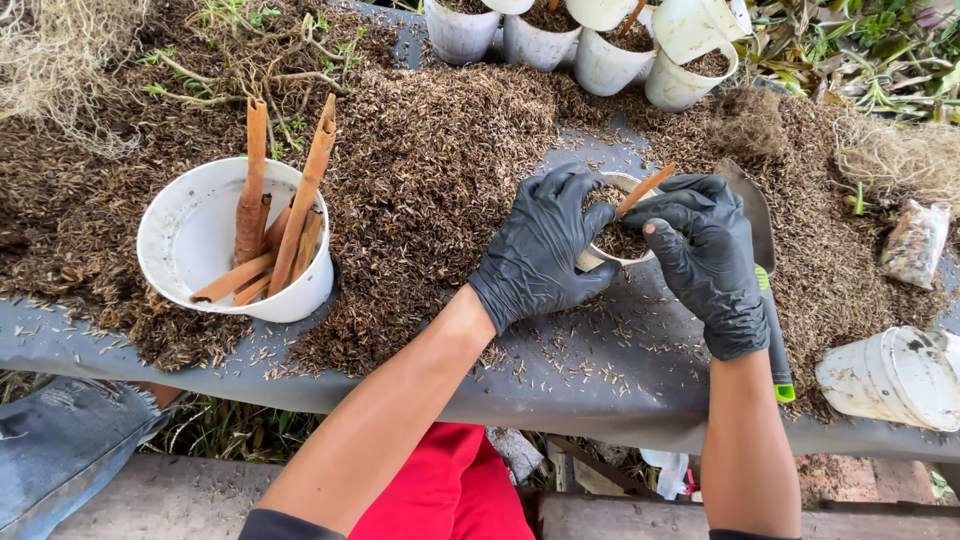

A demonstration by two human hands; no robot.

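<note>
Both my hands wear black gloves. My left hand (540, 250) wraps around a small white pot (598, 258) filled with brown husk mix on the grey table (600, 380). My right hand (705, 255) grips the pot's other side, its fingers pressing on the mix next to a thin brown stick (648, 187) that stands tilted in the pot. A white tub (190, 245) with several orange-brown sticks (300, 200) stands at the left.
Brown husk mix (430, 170) lies heaped over the table. A trowel (762, 260) with a green-tipped handle lies right of my right hand. Filled white pots (610, 55) stand at the back, an empty one (890, 375) lies at right. Dry roots (890, 155) and a small bag (915, 240) lie far right.
</note>
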